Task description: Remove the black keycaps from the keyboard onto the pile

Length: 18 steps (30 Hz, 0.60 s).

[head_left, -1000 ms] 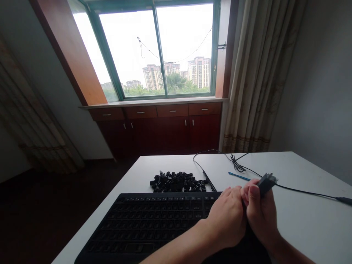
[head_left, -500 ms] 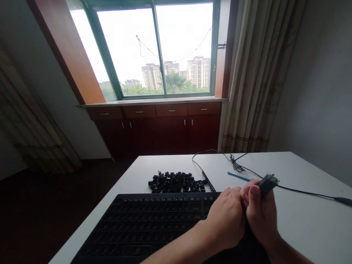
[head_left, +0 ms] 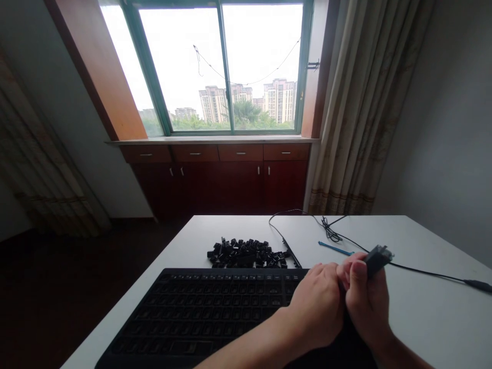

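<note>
Head view: shows keyboard (head_left: pixel 215 307) at 6 o'clock, judged largely stripped, with black keycaps (head_left: pixel 246 253) heaped just off its 12 o'clock edge; unclear at top row and hand-covered end. At 4 o'clock, grips dark grey object (head_left: pixel 376 260) in right hand (head_left: pixel 367 302), with left hand (head_left: pixel 319 302) curled alongside, contents impossible to tell.

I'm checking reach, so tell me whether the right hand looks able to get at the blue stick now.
Probably yes: the blue stick lies just beyond the right hand, its far end uncovered. But that hand grips a dark grey object, which would likely hinder grasping.
</note>
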Each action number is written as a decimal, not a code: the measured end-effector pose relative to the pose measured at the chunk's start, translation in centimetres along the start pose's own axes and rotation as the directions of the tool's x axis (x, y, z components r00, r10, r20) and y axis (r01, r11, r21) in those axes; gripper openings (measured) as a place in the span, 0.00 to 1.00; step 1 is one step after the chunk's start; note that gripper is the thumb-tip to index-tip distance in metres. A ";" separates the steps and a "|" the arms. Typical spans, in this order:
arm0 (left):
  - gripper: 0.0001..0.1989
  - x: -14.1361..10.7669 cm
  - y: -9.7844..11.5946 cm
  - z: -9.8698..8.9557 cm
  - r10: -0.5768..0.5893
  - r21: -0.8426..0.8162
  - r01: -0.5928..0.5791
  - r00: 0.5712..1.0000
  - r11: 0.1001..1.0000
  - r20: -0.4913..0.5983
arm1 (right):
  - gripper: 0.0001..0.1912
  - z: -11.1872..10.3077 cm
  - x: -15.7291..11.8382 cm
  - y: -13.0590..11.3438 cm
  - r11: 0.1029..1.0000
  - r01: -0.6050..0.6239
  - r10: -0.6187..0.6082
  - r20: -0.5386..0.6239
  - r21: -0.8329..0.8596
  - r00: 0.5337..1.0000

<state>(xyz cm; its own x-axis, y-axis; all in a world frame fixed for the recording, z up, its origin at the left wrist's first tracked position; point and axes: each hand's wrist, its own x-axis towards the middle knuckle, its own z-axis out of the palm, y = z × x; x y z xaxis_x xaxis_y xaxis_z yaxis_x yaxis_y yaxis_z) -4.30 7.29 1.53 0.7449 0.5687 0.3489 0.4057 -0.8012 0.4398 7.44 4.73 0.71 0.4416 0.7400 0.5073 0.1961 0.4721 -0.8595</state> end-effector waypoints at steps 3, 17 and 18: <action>0.14 0.1 -0.1 0.2 -0.004 0.017 0.004 1.000 1.000 0.003 | 0.19 -0.2 0.2 0.5 0.998 -0.006 0.007 0.017 -0.063 1.000; 0.26 0.3 -0.5 1.3 0.037 0.105 -0.040 0.999 0.994 0.033 | 0.23 1.8 1.1 0.1 0.930 -0.179 0.128 -0.176 -0.321 0.976; 0.26 0.3 -0.5 1.3 0.042 0.099 -0.046 0.998 0.994 0.039 | 0.22 1.8 0.9 0.2 0.936 -0.172 0.118 -0.188 -0.308 0.975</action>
<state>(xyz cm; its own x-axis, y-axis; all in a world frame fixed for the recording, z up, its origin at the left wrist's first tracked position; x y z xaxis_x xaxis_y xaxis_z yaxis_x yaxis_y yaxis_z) -3.58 7.58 0.38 0.7815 0.5268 0.3342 0.4218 -0.8409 0.3391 6.34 6.33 1.16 0.6183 0.6872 0.3814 0.3768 0.1666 -0.9112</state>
